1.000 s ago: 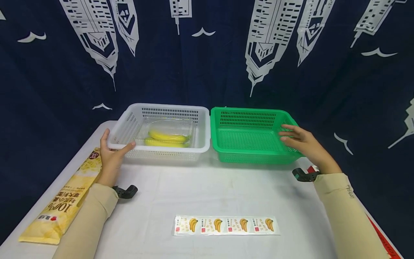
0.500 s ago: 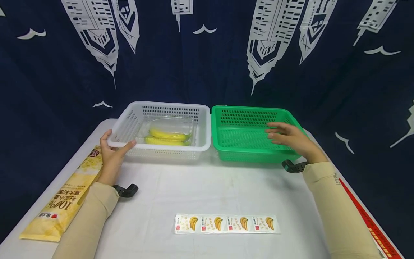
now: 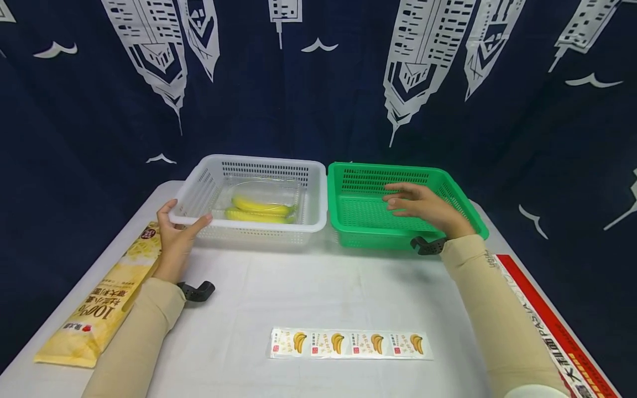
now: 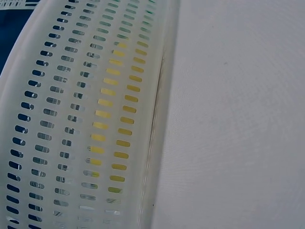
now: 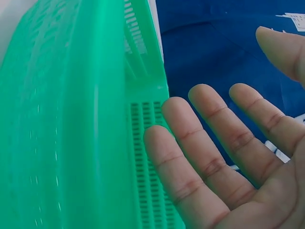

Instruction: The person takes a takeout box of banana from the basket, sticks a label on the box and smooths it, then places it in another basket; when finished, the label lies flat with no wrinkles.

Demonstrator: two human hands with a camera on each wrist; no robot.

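Observation:
A white basket (image 3: 264,227) stands at the back left of the table. Inside it lies a clear plastic clamshell box (image 3: 271,190) with yellow bananas (image 3: 261,208). My left hand (image 3: 173,243) grips the basket's near left corner, thumb along the front rim and fingers round the side. The bananas' yellow shows through the slotted wall (image 4: 71,100) in the left wrist view. Beside the white basket is a green basket (image 3: 373,239), with nothing in the part that shows. Over its right half hovers my right hand (image 3: 423,207), fingers spread and holding nothing.
A yellow pasta bag (image 3: 102,301) lies along the table's left edge, partly behind the left sleeve. Near the front lies a strip of banana stickers (image 3: 351,343). Red and white packaging (image 3: 552,331) runs along the right edge. A dark patterned curtain (image 3: 318,99) hangs behind.
My right hand has moved left from the green basket's right edge to above its inside. The left hand stays at the white basket's corner. More of the red packaging shows now.

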